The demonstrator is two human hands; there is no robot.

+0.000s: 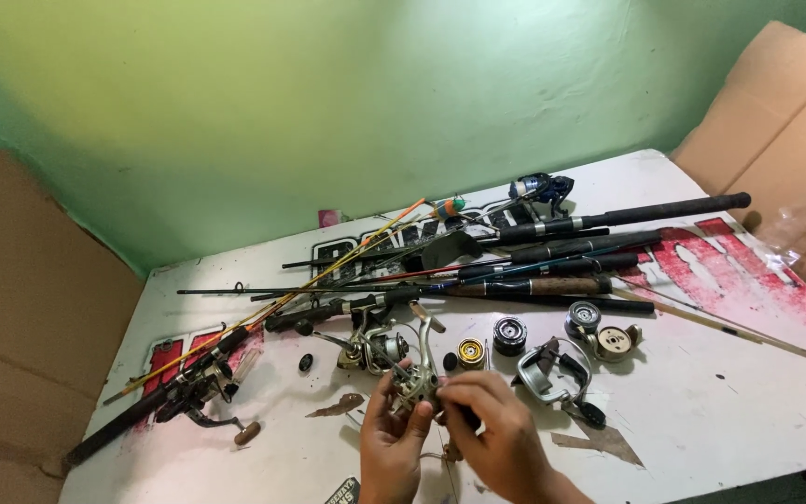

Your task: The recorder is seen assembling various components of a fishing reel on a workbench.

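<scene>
Silver spinning reel (417,381): held above the near edge of the white worktop (720,392), gripped from below by the left hand (389,448), its right side pinched by the right hand (496,434). Loose spools (509,334) were laid just beyond; fishing rods (552,245) were piled farther back.

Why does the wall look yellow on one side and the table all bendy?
Head view: light colours the green wall yellowish at left; the wide lens curves the white table edges; both hands on the silver reel look slightly soft.
</scene>
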